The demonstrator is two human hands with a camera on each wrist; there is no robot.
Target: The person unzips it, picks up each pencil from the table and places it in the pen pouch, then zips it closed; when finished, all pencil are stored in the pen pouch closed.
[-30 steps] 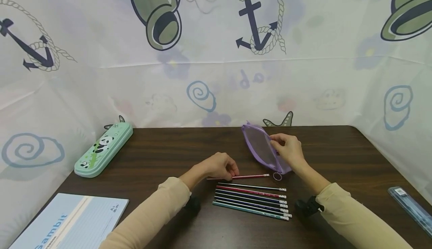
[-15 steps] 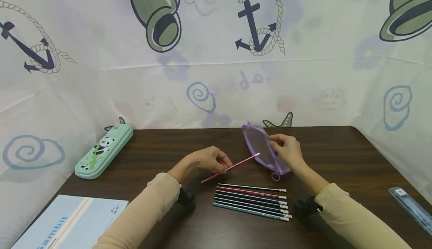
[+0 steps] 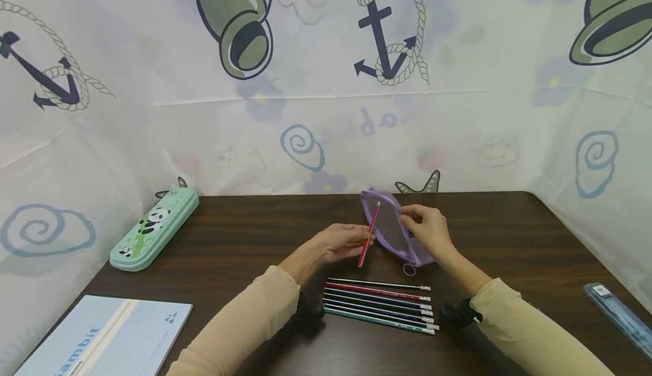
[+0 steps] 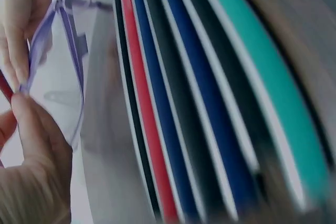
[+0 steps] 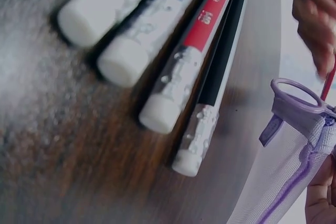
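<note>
Watching remotely, I saw the left hand, its grip clamped on the red pencil, mid-frame — long axis steep, purple pouch just rightward — while the right hand pinched the pouch.

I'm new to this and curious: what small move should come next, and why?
I'd probably slide the held red pencil into the purple pouch: the pouch gapes open, pinched by the right grip, and the left grip holds the pencil in front of it.
</note>
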